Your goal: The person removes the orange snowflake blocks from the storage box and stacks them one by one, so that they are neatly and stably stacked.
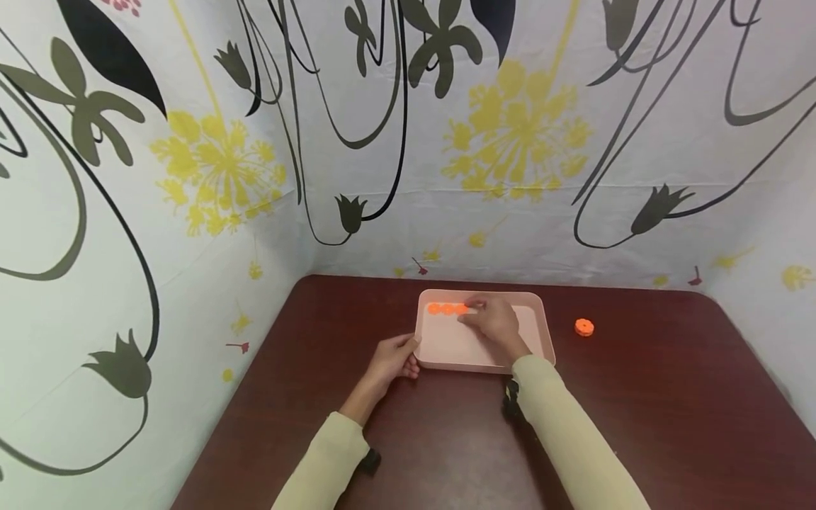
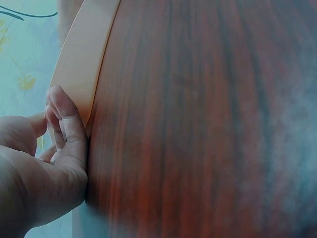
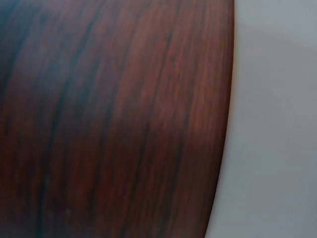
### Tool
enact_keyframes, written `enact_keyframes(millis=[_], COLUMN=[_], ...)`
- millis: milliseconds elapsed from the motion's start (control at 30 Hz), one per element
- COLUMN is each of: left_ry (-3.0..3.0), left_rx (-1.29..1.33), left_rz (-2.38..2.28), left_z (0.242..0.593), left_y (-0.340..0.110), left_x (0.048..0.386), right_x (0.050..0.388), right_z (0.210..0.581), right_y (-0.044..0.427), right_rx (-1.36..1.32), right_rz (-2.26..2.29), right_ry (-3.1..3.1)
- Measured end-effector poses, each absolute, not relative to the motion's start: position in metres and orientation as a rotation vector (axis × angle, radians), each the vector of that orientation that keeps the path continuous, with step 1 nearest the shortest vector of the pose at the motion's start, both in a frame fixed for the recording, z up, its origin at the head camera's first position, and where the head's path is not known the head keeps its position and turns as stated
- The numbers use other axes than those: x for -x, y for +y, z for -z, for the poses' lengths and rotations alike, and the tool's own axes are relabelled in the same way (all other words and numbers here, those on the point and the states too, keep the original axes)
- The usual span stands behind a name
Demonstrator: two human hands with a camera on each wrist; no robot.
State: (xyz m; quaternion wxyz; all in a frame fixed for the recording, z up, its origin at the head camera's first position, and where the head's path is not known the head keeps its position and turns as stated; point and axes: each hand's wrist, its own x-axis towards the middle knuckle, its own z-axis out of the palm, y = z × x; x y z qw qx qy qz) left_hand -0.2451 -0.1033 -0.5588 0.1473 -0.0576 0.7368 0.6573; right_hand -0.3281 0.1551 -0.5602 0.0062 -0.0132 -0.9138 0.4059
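A pale pink tray (image 1: 446,347) lies on the dark table. My left hand (image 1: 392,356) grips its near left corner, thumb at the rim; the left wrist view shows the same hand (image 2: 54,153) with fingers bent against the tray's side wall (image 2: 86,59). Along the far left inside of the tray runs a short row of small orange round pieces (image 1: 440,309). At the row's right end, my right hand (image 1: 494,322) pinches an orange piece between thumb and forefinger, partly hidden by the fingertips. The right wrist view does not show the hand.
Right of the tray, a small orange scalloped round piece (image 1: 584,327) sits on the reddish-brown table (image 1: 637,397). Flower-patterned white sheets (image 1: 395,234) stand behind the table and along its sides. In the right wrist view, wood grain (image 3: 124,119) meets a pale surface (image 3: 272,124).
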Motion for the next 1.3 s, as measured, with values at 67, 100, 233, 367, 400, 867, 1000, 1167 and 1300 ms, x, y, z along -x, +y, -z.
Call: enact_keyframes(millis=[67,100,233,367,400,867,1000,1167,1300], left_ry=[2.117,2.118,2.123,2.12,2.124,2.116,2.12,2.123,2.119], left_rx=[0.176,0.179,0.171,0.171,0.168,0.194,0.188,0.193,0.198], left_rz=[-1.891,-1.892,-1.892,-1.89,-1.888,-1.894,-1.896,-1.894,-1.892], left_z=[0.559,0.559,0.559,0.558,0.558,0.56,0.562,0.561,0.56], left_y=[-0.103,-0.104,-0.104,-0.103,-0.103,-0.104,-0.103,-0.104,-0.104], left_x=[0.245,0.245,0.245,0.246,0.246,0.246,0.246,0.246,0.246], right_x=[0.328,0.328,0.328,0.327,0.327,0.326,0.327,0.327,0.326], right_z=[0.559,0.559,0.558,0.556,0.556,0.554,0.554,0.554,0.556], right_y=[0.152,0.151,0.147,0.144,0.144,0.137,0.137,0.14,0.142], right_rx=[0.045,0.054,0.082,0.112,0.114,0.095,0.109,0.092,0.087], right_rz=[-1.221,-1.208,-1.166,-1.144,-1.135,-1.037,-1.03,-1.036,-1.046], right_ry=[-2.867,-2.872,-2.885,-2.878,-2.875,-2.911,-2.93,-2.944,-2.952])
